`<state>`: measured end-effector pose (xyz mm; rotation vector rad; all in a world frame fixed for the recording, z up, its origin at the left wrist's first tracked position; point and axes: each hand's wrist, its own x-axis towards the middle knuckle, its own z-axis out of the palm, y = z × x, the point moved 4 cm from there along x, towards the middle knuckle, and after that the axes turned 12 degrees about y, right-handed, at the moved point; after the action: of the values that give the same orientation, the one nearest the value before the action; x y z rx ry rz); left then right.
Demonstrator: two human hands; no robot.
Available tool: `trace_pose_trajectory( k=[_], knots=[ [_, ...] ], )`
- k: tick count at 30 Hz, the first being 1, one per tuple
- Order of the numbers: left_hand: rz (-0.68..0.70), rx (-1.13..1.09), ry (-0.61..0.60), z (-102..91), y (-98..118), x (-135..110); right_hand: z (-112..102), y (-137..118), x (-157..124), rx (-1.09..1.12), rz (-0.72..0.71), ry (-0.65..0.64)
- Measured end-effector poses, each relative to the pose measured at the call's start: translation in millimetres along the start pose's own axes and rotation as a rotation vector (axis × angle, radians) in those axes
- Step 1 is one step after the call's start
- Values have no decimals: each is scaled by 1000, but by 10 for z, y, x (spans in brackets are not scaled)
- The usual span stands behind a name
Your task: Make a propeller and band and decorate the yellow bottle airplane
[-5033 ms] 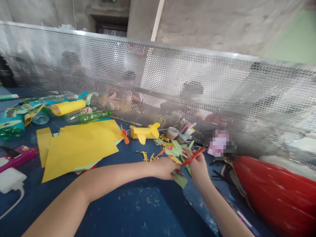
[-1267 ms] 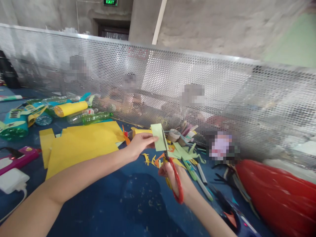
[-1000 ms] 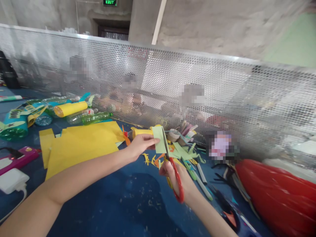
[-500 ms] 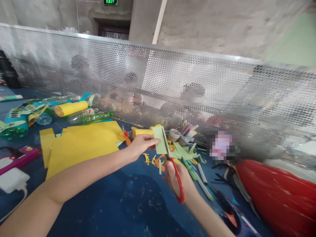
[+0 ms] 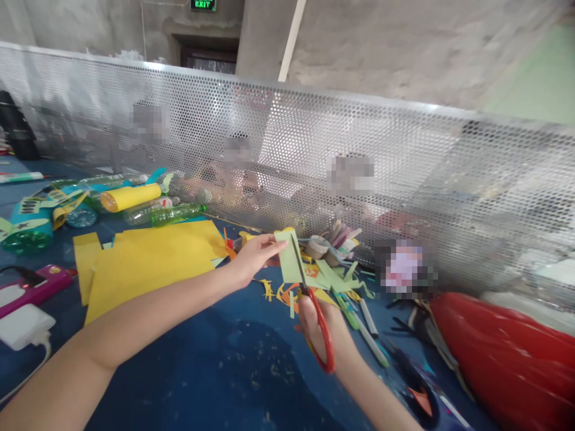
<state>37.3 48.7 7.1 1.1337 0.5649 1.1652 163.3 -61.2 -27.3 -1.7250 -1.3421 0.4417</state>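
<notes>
Between thumb and fingers, my left hand pinches a small light green sheet of paper by its left edge. My right hand grips red-handled scissors, whose dark blades point away from me and lie along the right side of the sheet. How far the blades have cut into it I cannot tell. Below the hands lie yellow and orange paper scraps and a thin green strip. More light green paper pieces sit just right of the blades.
Large yellow sheets lie left of my hand, with several decorated plastic bottles behind them. Markers and a red plastic bag are on the right. A magenta power strip lies at left. A perforated metal screen stands behind.
My left hand and the green paper have shifted slightly to the left. The scissors stay along the paper's right side, with the blades looking a little closer together.
</notes>
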Motion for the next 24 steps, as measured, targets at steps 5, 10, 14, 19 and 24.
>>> trace_pose_trajectory(
  k=[5, 10, 14, 19, 24],
  knots=[
    [19, -52, 28, -14, -6, 4, 24, -29, -2, -76, -178, -56],
    [56, -8, 2, 4, -35, -16, 3, -79, -3, -143, -310, -44],
    [115, 68, -5, 25, -17, -42, -26, -100, -8, -157, -304, -34],
    [159, 164, -3, 59, 10, -85, -45, -125, 6, -150, -320, -11],
    [139, 161, -11, 77, 6, -102, -38, -90, 24, -122, -249, 19]
  ],
)
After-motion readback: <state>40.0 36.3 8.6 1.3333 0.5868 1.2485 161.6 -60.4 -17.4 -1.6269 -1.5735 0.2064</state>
